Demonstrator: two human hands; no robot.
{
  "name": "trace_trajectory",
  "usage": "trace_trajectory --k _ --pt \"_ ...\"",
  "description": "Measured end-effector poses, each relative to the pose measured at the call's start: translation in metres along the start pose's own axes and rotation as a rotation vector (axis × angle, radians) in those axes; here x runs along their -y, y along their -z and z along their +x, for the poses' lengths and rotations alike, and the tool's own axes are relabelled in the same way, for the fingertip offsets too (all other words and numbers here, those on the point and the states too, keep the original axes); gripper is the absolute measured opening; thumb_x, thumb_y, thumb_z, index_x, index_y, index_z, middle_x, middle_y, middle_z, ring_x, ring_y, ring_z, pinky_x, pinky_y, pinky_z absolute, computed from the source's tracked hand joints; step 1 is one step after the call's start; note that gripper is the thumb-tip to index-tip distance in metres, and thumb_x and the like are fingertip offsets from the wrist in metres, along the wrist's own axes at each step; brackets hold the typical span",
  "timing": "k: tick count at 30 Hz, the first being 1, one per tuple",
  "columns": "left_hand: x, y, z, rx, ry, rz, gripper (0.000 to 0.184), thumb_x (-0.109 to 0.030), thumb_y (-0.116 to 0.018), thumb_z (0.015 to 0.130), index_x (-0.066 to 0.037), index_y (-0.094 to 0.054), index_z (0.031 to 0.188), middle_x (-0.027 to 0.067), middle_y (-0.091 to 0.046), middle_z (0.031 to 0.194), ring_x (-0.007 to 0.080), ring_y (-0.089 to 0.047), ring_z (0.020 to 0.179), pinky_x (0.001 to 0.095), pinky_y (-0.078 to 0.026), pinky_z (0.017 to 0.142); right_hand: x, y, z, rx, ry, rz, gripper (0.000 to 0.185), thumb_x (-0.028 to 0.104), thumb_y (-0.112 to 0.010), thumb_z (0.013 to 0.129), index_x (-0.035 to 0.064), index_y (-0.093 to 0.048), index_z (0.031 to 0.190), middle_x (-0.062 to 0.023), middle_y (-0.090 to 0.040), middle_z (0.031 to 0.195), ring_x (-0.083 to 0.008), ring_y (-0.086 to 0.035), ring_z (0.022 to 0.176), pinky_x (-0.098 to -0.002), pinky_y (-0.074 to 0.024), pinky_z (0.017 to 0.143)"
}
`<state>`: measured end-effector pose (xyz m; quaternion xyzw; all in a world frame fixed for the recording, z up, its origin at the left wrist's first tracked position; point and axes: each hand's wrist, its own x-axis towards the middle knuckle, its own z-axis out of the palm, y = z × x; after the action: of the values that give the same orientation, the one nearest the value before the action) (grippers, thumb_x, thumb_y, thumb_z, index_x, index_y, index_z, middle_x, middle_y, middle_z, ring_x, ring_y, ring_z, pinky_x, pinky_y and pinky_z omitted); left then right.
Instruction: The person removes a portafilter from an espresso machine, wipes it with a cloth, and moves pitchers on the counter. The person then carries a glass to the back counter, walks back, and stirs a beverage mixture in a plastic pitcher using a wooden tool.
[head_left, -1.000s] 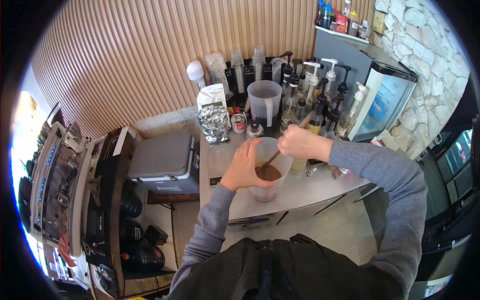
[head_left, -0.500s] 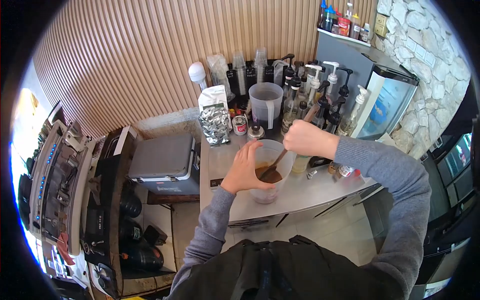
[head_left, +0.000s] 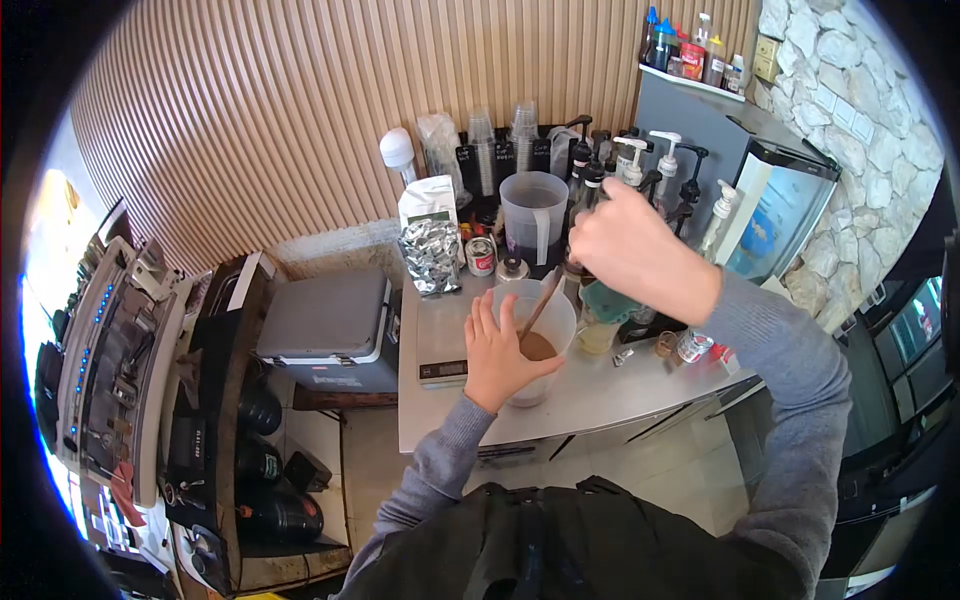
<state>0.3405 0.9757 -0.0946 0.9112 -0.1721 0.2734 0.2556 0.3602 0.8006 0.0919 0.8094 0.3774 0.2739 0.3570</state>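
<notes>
A translucent plastic jug (head_left: 563, 322) with brown liquid (head_left: 538, 347) in it stands on the metal counter. My left hand (head_left: 500, 350) curves around the jug's near left side, thumb and fingers along the wall. My right hand (head_left: 640, 245) is closed around the upper end of a wooden spoon (head_left: 543, 303), above and to the right of the jug. The spoon slants down into the liquid, which hides its lower end. Left of the jug lies a flat scale (head_left: 443, 371), partly behind my left hand.
Behind the jug stand a silver-and-white bag (head_left: 430, 240), a can (head_left: 481, 256) and a larger pitcher (head_left: 533, 205). Several pump bottles (head_left: 722, 205) crowd the right rear. A green item (head_left: 608, 303) sits right of the jug. A grey cooler (head_left: 325, 325) is left of the counter.
My right hand has risen and moved right, and the spoon stands steeper. My left hand has shifted slightly right and down, uncovering more of the scale. The spoon's dark head is now hidden in the liquid.
</notes>
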Motion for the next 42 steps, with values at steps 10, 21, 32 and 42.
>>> trace_trajectory --k 10,21,32,42 --pt "0.006 -0.010 0.000 -0.009 0.035 0.003 0.107 -0.060 -0.078 0.053 -0.003 -0.033 0.131 0.0273 -0.033 0.133 0.0473 -0.030 0.124 0.0544 -0.026 0.101 0.059 -0.063 -0.027 -0.131 0.186 1.588 0.051 0.007 -0.071 0.071 0.0099 -0.052 0.119 -0.0053 -0.055 0.113 -0.0197 -0.053 0.100 -0.0354 -0.0443 0.081" --pt "0.027 -0.006 0.030 0.303 -0.226 0.105 0.122 -0.076 -0.070 0.045 -0.011 -0.029 0.140 0.0243 -0.032 0.137 0.0493 -0.017 0.133 0.0672 -0.010 0.103 0.112 -0.116 0.043 -0.407 -0.327 2.247 0.043 0.033 -0.057 0.091 0.0023 -0.052 0.060 0.0027 -0.047 0.055 -0.0048 -0.042 0.053 -0.0232 -0.0339 0.048" --pt "0.006 -0.020 0.020 0.135 0.000 0.117 0.125 -0.075 -0.070 0.047 -0.007 -0.024 0.141 0.0252 -0.038 0.132 0.0491 -0.023 0.130 0.0671 -0.011 0.102 0.105 -0.108 0.010 -0.374 -0.391 2.517 0.057 0.043 -0.051 0.093 0.0062 -0.038 0.052 0.0042 -0.033 0.049 -0.0062 -0.027 0.045 -0.0248 -0.0203 0.043" --pt "-0.002 -0.049 0.015 0.063 0.194 0.108 0.112 -0.063 -0.072 0.056 -0.008 -0.025 0.142 0.0287 -0.026 0.142 0.0480 -0.011 0.136 0.0639 -0.003 0.105 0.137 -0.103 0.011 -0.556 -0.582 2.479 0.050 0.040 -0.058 0.090 0.0068 -0.042 0.057 0.0055 -0.037 0.052 -0.0038 -0.031 0.046 -0.0222 -0.0205 0.042"
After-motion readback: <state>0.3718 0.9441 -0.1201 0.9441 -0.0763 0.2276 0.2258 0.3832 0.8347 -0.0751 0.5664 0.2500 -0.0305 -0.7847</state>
